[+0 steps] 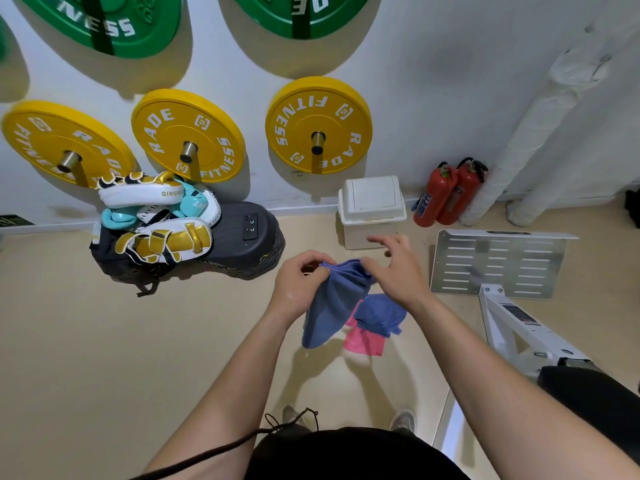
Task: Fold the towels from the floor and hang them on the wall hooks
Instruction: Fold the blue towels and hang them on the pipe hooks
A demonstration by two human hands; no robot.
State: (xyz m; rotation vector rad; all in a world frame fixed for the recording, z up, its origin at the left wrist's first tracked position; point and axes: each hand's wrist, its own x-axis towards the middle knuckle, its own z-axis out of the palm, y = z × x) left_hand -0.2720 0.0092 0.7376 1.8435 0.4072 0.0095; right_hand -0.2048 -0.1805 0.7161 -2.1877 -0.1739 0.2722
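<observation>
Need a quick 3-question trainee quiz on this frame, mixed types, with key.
1. Multiple choice: what does the left hand grip? A) a dumbbell B) the hanging blue towel C) a water bottle
2. True or false: every towel has been picked up.
3. Short answer: how many yellow plates hang on the wall?
Key: 1 B. 2 False: a crumpled blue towel and a pink towel lie on the floor. 3 Three.
</observation>
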